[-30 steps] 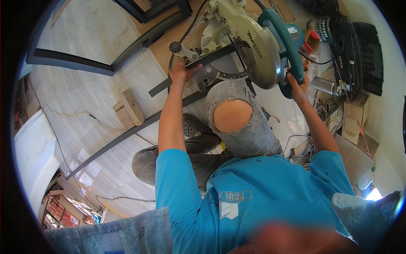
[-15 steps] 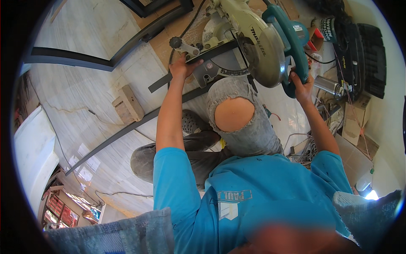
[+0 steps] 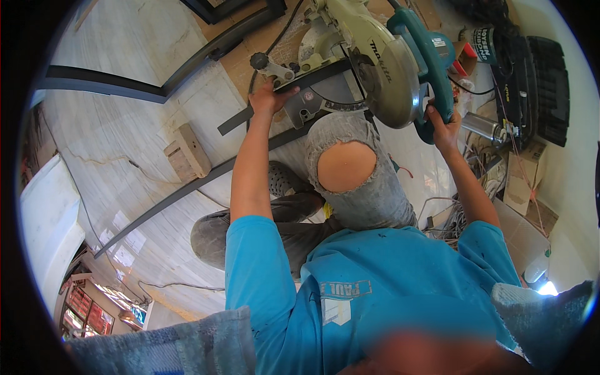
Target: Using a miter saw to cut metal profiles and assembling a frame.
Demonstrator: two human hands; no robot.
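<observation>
A miter saw (image 3: 389,75) with a cream body and green handle stands at the top centre. Around the lower end of its handle (image 3: 445,75) my right hand (image 3: 444,127) is closed. A short dark metal bar (image 3: 234,121) lies across the saw base (image 3: 331,94), its left end sticking out past the base. My left hand (image 3: 269,100) grips this bar beside the clamp knob (image 3: 258,60), thumb stretched along it. The round blade guard hangs over the bar's right end and hides it.
A longer dark bar (image 3: 169,192) runs over the tiled floor below the saw. Left of it lies a wooden block (image 3: 189,153); dark frames (image 3: 119,89) rest at the upper left. My bent knee (image 3: 347,165) is close to the saw. Right are a black case (image 3: 547,90), a can (image 3: 481,44) and tangled cables (image 3: 459,222).
Almost nothing differs. Both hands keep their hold on the bar and the saw handle; the whole view has shifted very slightly.
</observation>
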